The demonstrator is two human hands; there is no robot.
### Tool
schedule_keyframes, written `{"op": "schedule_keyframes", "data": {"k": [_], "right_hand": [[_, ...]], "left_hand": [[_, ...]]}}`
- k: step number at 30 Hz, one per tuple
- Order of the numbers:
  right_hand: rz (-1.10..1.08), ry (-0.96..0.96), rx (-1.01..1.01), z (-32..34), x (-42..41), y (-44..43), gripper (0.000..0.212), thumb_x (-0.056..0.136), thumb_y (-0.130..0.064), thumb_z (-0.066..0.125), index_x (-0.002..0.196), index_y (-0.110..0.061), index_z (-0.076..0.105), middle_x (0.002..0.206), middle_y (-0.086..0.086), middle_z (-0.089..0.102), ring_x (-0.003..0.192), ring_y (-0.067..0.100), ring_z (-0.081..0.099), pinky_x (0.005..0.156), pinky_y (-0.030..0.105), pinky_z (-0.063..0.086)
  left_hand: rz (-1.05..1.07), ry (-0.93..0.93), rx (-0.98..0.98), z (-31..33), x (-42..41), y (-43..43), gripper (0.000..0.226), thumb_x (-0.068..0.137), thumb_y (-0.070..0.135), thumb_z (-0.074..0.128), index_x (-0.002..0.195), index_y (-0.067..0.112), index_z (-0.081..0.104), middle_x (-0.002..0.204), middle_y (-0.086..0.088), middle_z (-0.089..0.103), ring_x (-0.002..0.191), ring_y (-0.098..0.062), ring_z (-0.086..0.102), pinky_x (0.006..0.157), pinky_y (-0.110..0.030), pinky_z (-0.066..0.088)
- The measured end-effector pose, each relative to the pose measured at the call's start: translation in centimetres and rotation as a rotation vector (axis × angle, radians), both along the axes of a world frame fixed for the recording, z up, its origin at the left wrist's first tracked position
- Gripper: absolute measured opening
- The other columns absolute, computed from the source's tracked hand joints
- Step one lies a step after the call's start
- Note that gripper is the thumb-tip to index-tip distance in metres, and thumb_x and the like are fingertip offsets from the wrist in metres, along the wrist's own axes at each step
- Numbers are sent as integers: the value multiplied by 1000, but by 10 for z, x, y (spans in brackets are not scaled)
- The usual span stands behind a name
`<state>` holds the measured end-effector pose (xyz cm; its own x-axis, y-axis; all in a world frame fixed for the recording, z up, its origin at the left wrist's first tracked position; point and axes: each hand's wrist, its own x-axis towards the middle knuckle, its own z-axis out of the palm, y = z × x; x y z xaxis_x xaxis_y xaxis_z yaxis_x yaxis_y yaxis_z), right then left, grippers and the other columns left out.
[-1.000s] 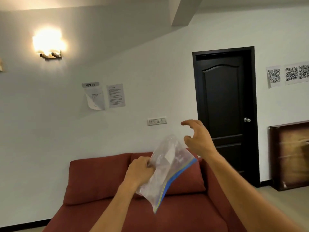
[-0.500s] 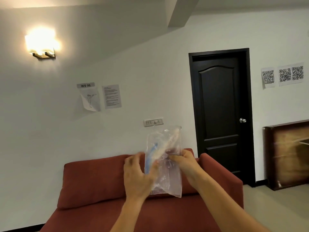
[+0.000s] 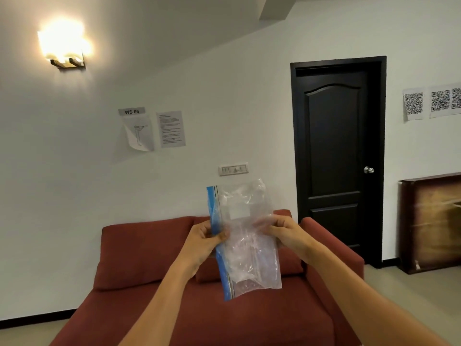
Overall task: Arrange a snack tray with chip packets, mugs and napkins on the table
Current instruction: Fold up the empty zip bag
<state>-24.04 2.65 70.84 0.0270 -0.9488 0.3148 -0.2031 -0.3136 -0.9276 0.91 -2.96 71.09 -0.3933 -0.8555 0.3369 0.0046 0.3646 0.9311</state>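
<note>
I hold a clear plastic zip bag (image 3: pixel 245 236) upright in front of me, at chest height. Its blue zip strip runs down the left edge. My left hand (image 3: pixel 204 240) pinches that blue edge about halfway down. On the opposite side my right hand (image 3: pixel 282 233) grips the bag's right edge. The bag looks crumpled and empty apart from a pale label patch. No tray, chip packets, mugs, napkins or table appear in this view.
A red sofa (image 3: pixel 139 250) stands straight ahead against the white wall. A black door (image 3: pixel 336 156) is shut at the right, and a dark wooden cabinet (image 3: pixel 431 221) stands beyond it. Papers and a lit wall lamp (image 3: pixel 63 49) hang on the wall.
One second ago only my left hand held the tilted bag, right hand open above it. Since then my right hand has taken the right edge and the bag is turned upright and spread.
</note>
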Motion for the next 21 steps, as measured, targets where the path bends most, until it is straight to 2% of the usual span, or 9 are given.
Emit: {"op": "schedule_keyframes", "data": {"k": [3,5,7,10,12,16,18,19,21], "right_hand": [[-16,11,-97,-10,2,2,33,99,-5,61,95,-29,83,98,4,80,89,21,77,73,36,63],[9,-81,-204,-12,-1,1,30,92,10,63,95,-12,83,98,12,80,91,26,76,76,35,60],[44,-183,-300,-11,-4,-1,25,83,19,65,95,2,80,104,21,77,96,34,73,81,38,60],[64,-246,-362,-2,-3,-1,30,79,21,67,87,-4,83,108,16,75,99,32,72,81,35,60],[94,-273,-305,5,-4,0,34,84,15,64,92,-12,84,117,11,74,109,31,69,83,34,59],[421,-585,118,19,-21,4,52,87,-19,60,139,-22,61,138,15,64,129,37,59,99,49,52],[425,-419,213,22,-23,7,50,89,-40,68,136,-24,64,138,13,64,129,34,60,101,48,53],[380,-253,213,21,-21,7,47,88,-42,74,131,-25,67,134,11,68,124,32,64,101,48,55],[250,-43,161,20,-15,7,44,81,-27,85,122,-22,72,124,11,73,116,32,69,103,53,53]], "left_hand": [[-14,-2,-51,0,6,2,18,91,9,70,96,23,81,94,-9,79,83,-24,76,64,-27,59],[-76,-6,-106,3,10,4,27,91,-4,63,99,14,81,101,-10,78,89,-26,75,71,-30,60],[-110,12,-160,8,12,7,37,83,-21,57,91,7,81,105,-5,75,96,-23,71,79,-29,57],[-144,57,-260,18,12,14,53,70,-34,57,70,13,82,98,3,74,98,-14,68,86,-24,53],[-101,75,-365,24,11,17,64,63,-38,52,63,18,81,94,4,74,96,-10,68,86,-21,52],[39,39,-530,30,9,18,69,58,-38,44,60,21,79,95,7,73,95,-6,68,85,-14,49],[51,23,-564,29,8,17,68,58,-37,46,61,22,80,97,6,73,97,-8,68,85,-14,50],[53,20,-574,28,8,17,67,58,-36,46,61,22,80,98,6,73,98,-9,68,86,-14,50],[74,23,-599,25,7,16,66,58,-35,45,62,22,80,99,5,72,98,-10,68,86,-15,50]]}}
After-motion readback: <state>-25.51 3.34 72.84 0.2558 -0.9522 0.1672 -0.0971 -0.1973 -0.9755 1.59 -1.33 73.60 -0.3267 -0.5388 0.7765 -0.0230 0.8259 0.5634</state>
